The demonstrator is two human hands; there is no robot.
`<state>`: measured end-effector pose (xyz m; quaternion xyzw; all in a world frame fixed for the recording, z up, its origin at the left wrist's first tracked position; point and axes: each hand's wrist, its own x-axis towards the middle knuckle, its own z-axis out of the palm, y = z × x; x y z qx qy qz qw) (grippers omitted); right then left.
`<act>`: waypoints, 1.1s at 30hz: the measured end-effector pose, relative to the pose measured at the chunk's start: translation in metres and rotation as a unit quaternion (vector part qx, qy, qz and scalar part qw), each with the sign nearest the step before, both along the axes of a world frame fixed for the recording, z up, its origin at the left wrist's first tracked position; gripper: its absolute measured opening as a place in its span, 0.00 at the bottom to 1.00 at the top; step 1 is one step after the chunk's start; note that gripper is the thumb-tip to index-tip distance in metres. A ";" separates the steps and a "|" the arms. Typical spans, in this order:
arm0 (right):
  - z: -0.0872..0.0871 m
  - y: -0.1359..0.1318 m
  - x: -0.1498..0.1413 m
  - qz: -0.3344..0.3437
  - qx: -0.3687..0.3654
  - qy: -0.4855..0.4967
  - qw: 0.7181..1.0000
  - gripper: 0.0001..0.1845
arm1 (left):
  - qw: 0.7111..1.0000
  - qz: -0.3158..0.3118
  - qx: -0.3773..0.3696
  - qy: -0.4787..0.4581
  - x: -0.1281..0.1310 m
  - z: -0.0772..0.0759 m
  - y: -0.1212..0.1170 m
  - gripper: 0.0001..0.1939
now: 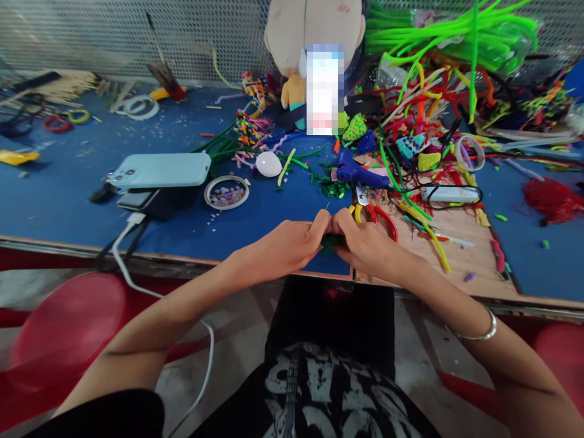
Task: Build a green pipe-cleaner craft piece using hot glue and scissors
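Observation:
My left hand (303,240) and my right hand (358,240) meet at the front edge of the blue table, fingertips pinched together. Between and below them shows a dark green fuzzy piece (332,241), mostly hidden by the fingers. A thin wire-like end (327,207) sticks up by the left fingertips. Just behind my right hand lie scissors (387,222) with red and yellow handles. Beyond them a blue glue gun (360,171) rests among dark green clippings (333,185).
To the left are a light blue phone (162,169) with a white cable (119,252) and a ring holding beads (227,205). A white egg-shaped object (269,164) sits mid-table. Colourful pipe cleaners (424,100) crowd the right, below a bright green bundle (456,39). A large doll (289,91) stands behind.

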<state>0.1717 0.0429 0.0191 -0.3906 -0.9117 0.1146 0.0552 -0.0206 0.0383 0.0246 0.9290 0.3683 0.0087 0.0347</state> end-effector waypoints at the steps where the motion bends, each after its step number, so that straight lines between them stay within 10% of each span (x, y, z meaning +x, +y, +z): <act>1: -0.002 0.001 0.001 0.006 0.000 0.017 1.000 0.13 | 1.000 -0.002 0.000 -0.004 0.000 0.000 0.000 0.06; 14: -0.005 0.008 0.000 0.011 -0.018 0.071 0.997 0.13 | 0.997 -0.018 -0.015 -0.078 -0.001 -0.007 0.006 0.05; 26: 0.028 0.070 -0.005 0.001 0.069 0.101 0.993 0.21 | 0.996 0.028 -0.021 -0.077 -0.002 0.032 0.073 0.18; 33: 0.013 0.084 -0.009 0.000 0.038 0.115 0.993 0.18 | 0.992 0.008 -0.042 -0.118 -0.006 0.016 0.091 0.15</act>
